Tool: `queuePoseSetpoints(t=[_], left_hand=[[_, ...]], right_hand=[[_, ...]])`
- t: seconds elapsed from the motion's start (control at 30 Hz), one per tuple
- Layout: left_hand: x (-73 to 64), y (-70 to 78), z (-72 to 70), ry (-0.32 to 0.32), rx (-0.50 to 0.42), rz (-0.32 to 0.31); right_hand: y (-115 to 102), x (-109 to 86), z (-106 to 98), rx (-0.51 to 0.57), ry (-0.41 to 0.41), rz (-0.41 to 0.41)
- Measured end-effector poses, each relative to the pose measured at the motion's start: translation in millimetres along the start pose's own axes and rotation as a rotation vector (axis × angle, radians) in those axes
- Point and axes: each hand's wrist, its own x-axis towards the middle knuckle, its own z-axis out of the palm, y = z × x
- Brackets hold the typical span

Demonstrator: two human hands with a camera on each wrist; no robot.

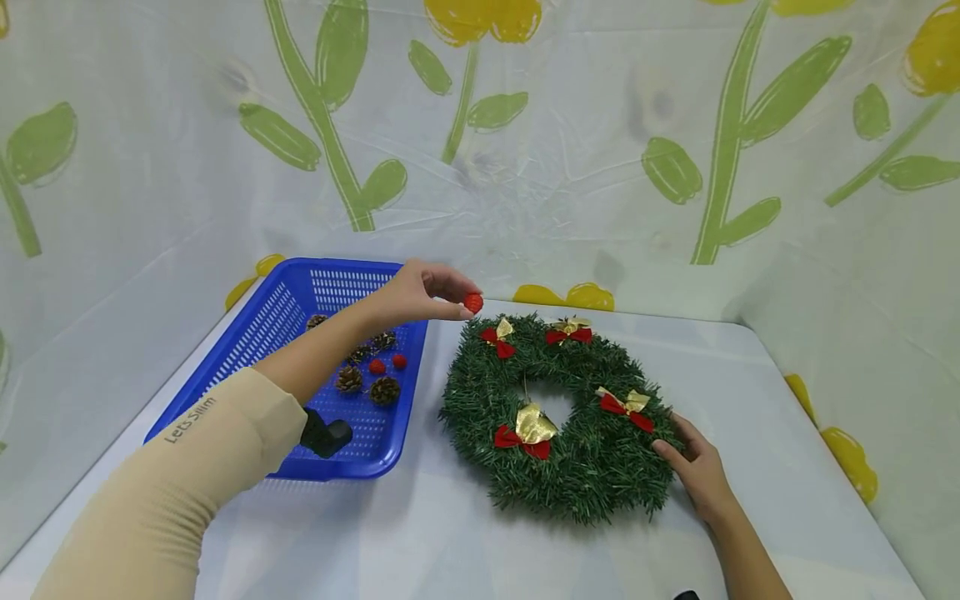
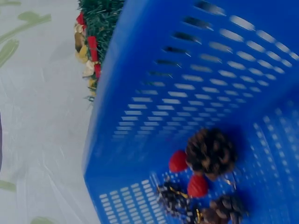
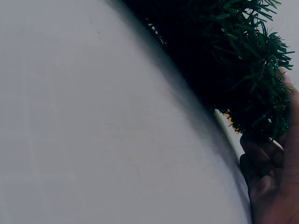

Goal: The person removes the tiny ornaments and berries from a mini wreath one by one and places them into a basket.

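Observation:
Thumb and fingers of my left hand [image 1: 420, 293] pinch a small red berry [image 1: 473, 302] with a bumpy surface, just over the far left edge of a green wreath [image 1: 600, 475]. Red and gold bows [image 1: 626, 406] are spread round the wreath. My right hand [image 1: 701, 471] grips the wreath's right edge, thumb on top and fingers underneath. In the right wrist view the wreath's needles [image 3: 261, 70] partly cover those fingers. My left hand does not show in the left wrist view.
Left of the wreath stands a blue plastic basket [image 1: 408, 417] with slotted walls. In it lie several pine cones [image 1: 385, 390] and loose red berries [image 1: 377, 367]. The white table [image 1: 420, 542] is enclosed by a flower-patterned curtain [image 1: 555, 192] behind and at the sides.

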Motion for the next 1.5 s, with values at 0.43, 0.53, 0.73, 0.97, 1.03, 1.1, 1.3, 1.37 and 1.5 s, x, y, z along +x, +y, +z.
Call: queuePoseSetpoints(t=[0.43,0.53,0.73,0.97,1.03,1.1,1.3,1.37,1.5], left_hand=[[-36.4,-5.4,-30.5,0.025,0.099,-0.067],[-44.9,-8.2,-38.5,0.042,0.134,-0.069],[-59.8,-14.7,-51.6,0.058,0.174,-0.1],[-70.5,-32.3,-67.9,0.077,0.23,-0.169],[-73.4,-38.7,-73.5,0.107,0.242,-0.189],[-76.6,-43.7,-79.0,0.144,0.251,-0.213],[-84.4,-54.9,-95.5,0.22,0.266,-0.246],[-86.8,-58.2,-100.0,0.221,0.27,-0.244],[-91.1,-65.7,-105.9,0.217,0.258,-0.251]], right_hand=[[-0.9,0.5,0.9,-0.007,0.018,0.01],[-0.8,0.6,1.2,-0.001,0.013,0.012],[0.1,-0.7,1.5,0.004,0.009,0.033],[0.2,-1.0,1.3,0.024,0.005,0.028],[-0.2,-0.6,1.2,0.021,0.006,0.025],[-1.1,-0.1,1.0,0.012,0.01,0.016],[-3.1,1.0,1.1,-0.014,0.022,-0.002],[-2.6,0.6,1.2,-0.012,0.019,-0.002],[-1.7,0.1,1.1,-0.016,0.012,0.008]])
